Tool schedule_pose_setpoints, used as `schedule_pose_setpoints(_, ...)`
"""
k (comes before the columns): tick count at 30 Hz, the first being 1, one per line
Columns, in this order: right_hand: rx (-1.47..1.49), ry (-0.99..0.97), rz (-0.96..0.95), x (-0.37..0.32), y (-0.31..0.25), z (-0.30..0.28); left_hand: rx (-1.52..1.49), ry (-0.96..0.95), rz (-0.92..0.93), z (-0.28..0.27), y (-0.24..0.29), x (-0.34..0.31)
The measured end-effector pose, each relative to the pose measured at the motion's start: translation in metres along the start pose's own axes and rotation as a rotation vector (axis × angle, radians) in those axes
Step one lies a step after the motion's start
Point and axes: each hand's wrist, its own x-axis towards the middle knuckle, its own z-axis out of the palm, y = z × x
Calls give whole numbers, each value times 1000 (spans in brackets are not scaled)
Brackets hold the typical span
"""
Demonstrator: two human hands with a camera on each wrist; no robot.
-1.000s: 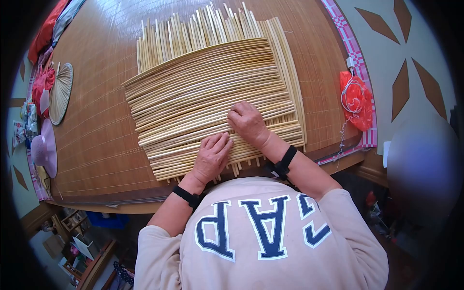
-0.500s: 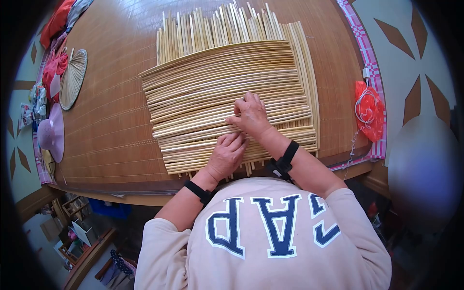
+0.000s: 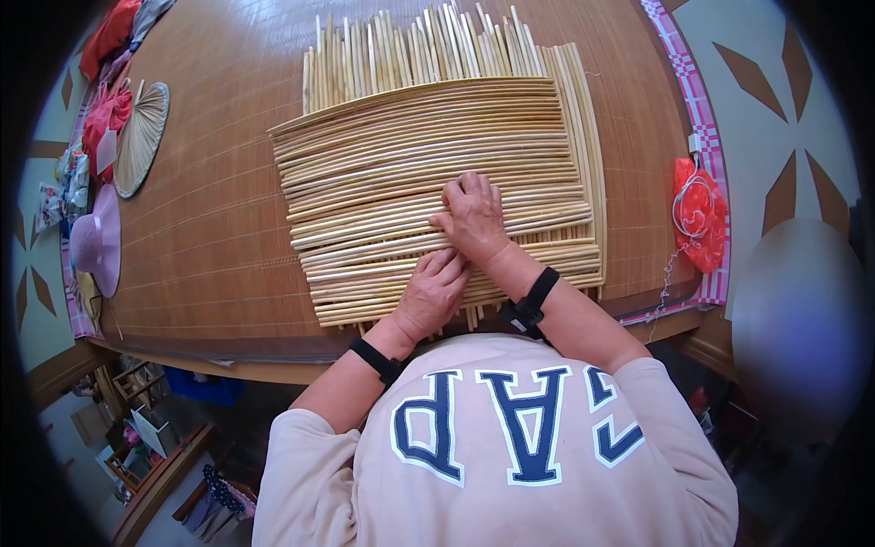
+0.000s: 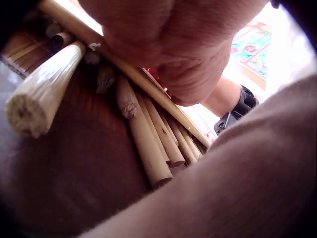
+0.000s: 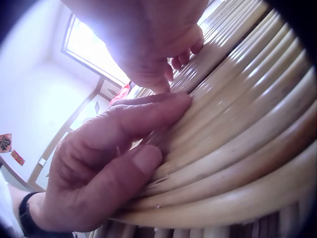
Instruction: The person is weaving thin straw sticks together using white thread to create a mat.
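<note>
Pale wooden sticks (image 3: 401, 166) lie side by side across a lower layer of lengthwise sticks (image 3: 392, 64) on the mat. My left hand (image 3: 430, 296) rests on the crosswise sticks near the front edge. In the right wrist view, the left thumb and forefinger (image 5: 163, 111) touch the sticks with a gap between them. Just beyond it, my right hand (image 3: 474, 219) lies over the same layer, fingers forward and thumb out to the left. Its fingertips (image 5: 183, 57) press on the sticks. In the left wrist view, cut stick ends (image 4: 27, 116) show below the hand.
A brown woven mat (image 3: 210, 228) covers the broad surface. At the left edge are a fan (image 3: 144, 137), a pink hat (image 3: 98, 242) and red cloth (image 3: 108, 118). A red plastic bag (image 3: 700, 219) with a white cable lies at the right edge.
The view has shifted, so the sticks appear farther right. My right hand has reached slightly forward and its fingers have spread from a tighter curl. The left fingertips have come close under it.
</note>
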Motion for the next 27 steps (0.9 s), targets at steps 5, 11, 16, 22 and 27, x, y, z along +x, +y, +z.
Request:
schedule_pose_setpoints(5, 124, 87, -164, -1, 2, 2, -13, 23, 7, 0, -2, 1)
schedule_pose_setpoints(11, 253, 20, -343, 0, -4, 7, -47, 24, -4, 1, -3, 0)
schedule_pose_setpoints(16, 219, -19, -379, 1, -2, 20, -89, -15, -8, -2, 0, 1)
schedule_pose_setpoints(22, 231, -69, -396, 1, 0, 13, -154, 52, -95, -42, -4, -9)
schedule_pose_setpoints(27, 261, -84, -406, -4, -1, 8, 224, 173, -362, -76, -50, -28)
